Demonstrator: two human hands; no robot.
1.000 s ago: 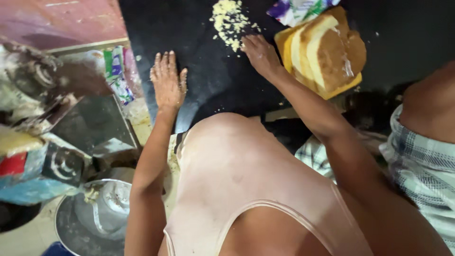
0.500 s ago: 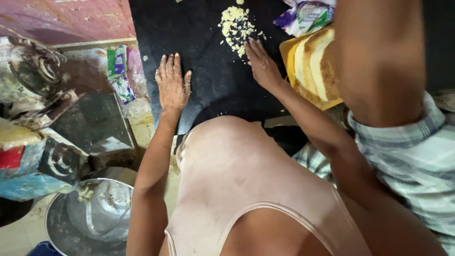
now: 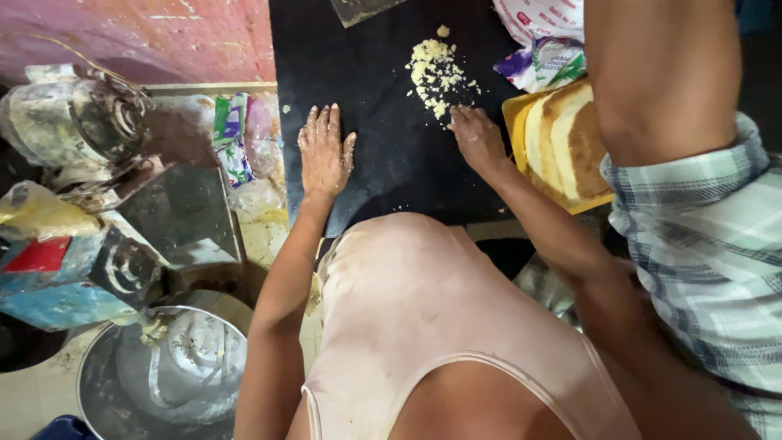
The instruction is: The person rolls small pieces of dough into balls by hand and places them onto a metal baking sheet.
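On black slab (image 3: 391, 163) | left hand (image 3: 324, 155) flat, fingers spread, holding nothing | right hand (image 3: 476, 138) fingertips bunched at yellow crumb pile (image 3: 433, 73), empty | risk: crumbs scattering toward sliced bread tray (image 3: 562, 143)

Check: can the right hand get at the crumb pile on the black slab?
Probably yes. The right hand rests on the black slab, fingertips at the edge of the crumb pile; nothing lies between.
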